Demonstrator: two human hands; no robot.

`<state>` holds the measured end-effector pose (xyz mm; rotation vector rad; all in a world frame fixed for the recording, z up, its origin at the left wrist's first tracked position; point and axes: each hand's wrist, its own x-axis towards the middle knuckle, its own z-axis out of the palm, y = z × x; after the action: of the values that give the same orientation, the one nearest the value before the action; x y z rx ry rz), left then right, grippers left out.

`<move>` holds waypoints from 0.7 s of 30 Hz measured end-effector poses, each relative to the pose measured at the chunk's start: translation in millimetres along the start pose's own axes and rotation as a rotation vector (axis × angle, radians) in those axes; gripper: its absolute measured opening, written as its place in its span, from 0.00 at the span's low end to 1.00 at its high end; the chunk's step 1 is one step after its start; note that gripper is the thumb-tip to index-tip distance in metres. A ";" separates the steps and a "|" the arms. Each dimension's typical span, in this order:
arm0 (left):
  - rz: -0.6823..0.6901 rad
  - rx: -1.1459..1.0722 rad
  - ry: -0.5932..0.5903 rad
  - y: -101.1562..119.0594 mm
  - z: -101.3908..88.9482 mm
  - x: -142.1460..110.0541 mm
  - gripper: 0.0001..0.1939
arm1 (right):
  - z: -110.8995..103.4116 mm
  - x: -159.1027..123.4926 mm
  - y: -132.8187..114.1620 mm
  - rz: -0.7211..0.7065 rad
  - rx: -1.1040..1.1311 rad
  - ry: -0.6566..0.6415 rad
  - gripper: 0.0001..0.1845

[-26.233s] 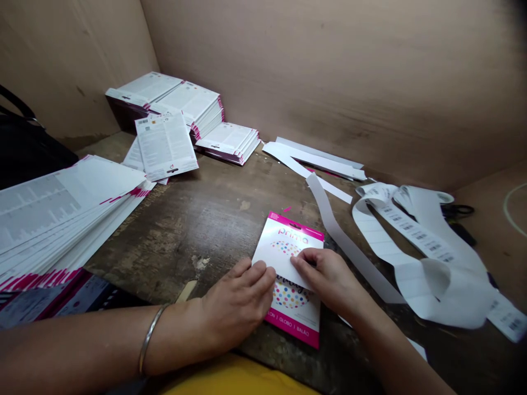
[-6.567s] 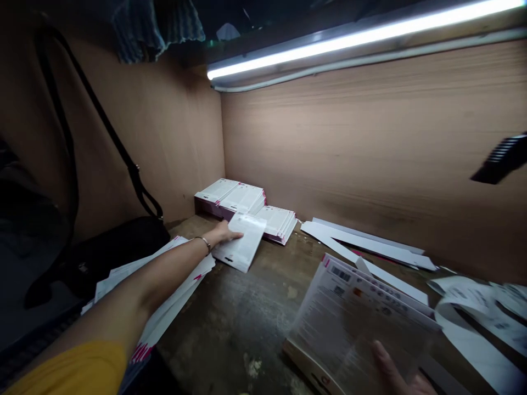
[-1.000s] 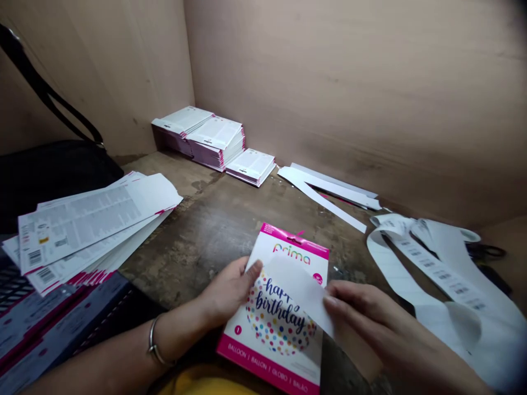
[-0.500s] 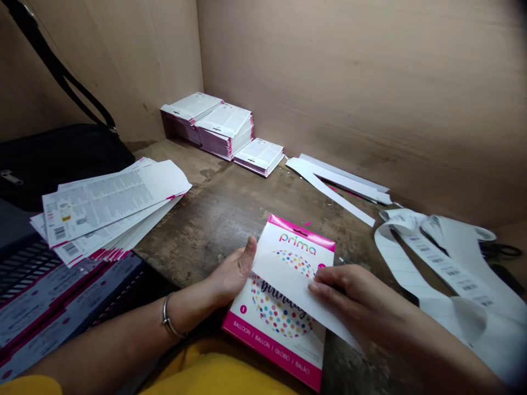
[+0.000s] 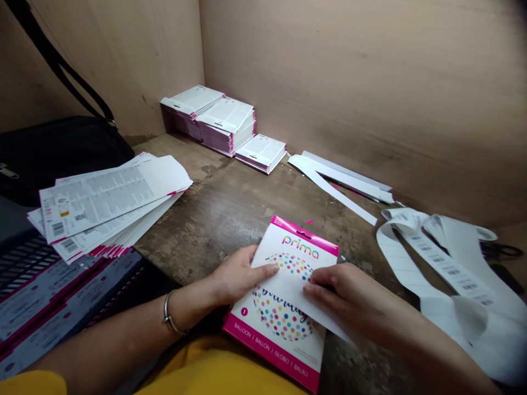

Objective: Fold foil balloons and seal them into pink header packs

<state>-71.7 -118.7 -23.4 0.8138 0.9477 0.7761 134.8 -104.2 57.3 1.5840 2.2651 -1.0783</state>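
Observation:
A flat white and pink balloon packet (image 5: 288, 323) with coloured dots lies tilted in front of me. My left hand (image 5: 234, 277) grips its left edge, thumb on the front face and the other fingers hidden behind. A white paper strip (image 5: 334, 327) runs slantwise across the packet and covers part of the printed lettering. Between thumb and bent fingers, my right hand (image 5: 349, 293) pinches this strip over the packet's right side. The left thumb's tip is at the strip's upper left end.
Stacked packets (image 5: 222, 118) stand against the back wall. Loose white strips (image 5: 333, 186) lie right of them. Curling label rolls (image 5: 436, 258) and black-handled scissors (image 5: 502, 251) are at the right. Fanned printed cards (image 5: 111, 203) overlap a blue crate (image 5: 94, 307) at the left, near a black bag (image 5: 66, 148).
My left thumb has come down from pointing up onto the packet's front by the strip. My right hand has shifted slightly left, still pinching the strip.

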 end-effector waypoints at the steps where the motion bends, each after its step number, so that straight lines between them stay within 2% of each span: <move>1: -0.002 0.004 -0.001 -0.5 0.3 -0.2 0.28 | 1.9 0.2 0.4 0.003 -0.015 0.004 0.20; 4: -0.008 -0.011 -0.011 -1.6 2.3 -0.8 0.27 | 8.2 -1.7 1.7 -0.007 -0.094 0.029 0.20; 6: -0.008 -0.043 -0.024 -1.7 3.1 -1.3 0.27 | 11.9 -6.3 4.5 -0.001 -0.209 0.089 0.20; 9: -0.002 -0.052 -0.008 0.0 1.2 -2.8 0.27 | 17.1 -15.3 15.7 0.087 -0.277 0.308 0.17; 11: 0.002 -0.034 0.016 2.3 -1.3 -4.3 0.26 | 22.3 -18.2 25.8 0.159 -0.052 0.514 0.15; 12: 0.003 -0.028 0.020 3.7 -2.1 -5.2 0.25 | 25.8 -18.0 30.3 0.166 0.150 0.581 0.20; 13: 0.003 -0.027 0.015 5.0 -2.6 -6.2 0.25 | 29.7 -16.9 34.0 0.147 0.381 0.587 0.25; 14: 0.002 -0.028 0.001 6.4 -2.5 -7.1 0.25 | 33.8 -15.0 36.7 0.111 0.611 0.522 0.28; 16: -0.007 -0.031 -0.037 8.7 -1.1 -8.3 0.23 | 40.4 -11.2 40.4 0.038 0.946 0.279 0.28; 17: -0.016 -0.033 -0.053 9.6 -0.2 -8.6 0.23 | 42.3 -10.3 41.9 0.027 1.004 0.180 0.26; 18: -0.025 -0.034 -0.059 10.4 0.5 -8.7 0.23 | 42.9 -10.7 43.4 0.030 0.978 0.147 0.23; 19: -0.032 -0.037 -0.054 11.1 1.1 -8.5 0.23 | 42.4 -12.7 44.5 0.044 0.874 0.215 0.22; 21: -0.038 -0.051 -0.017 12.5 1.9 -7.8 0.24 | 40.2 -20.8 43.6 0.084 0.484 0.588 0.21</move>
<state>-75.4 -119.9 -9.1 0.7553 0.9221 0.7559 171.4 -138.1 19.0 2.4401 2.3429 -1.3506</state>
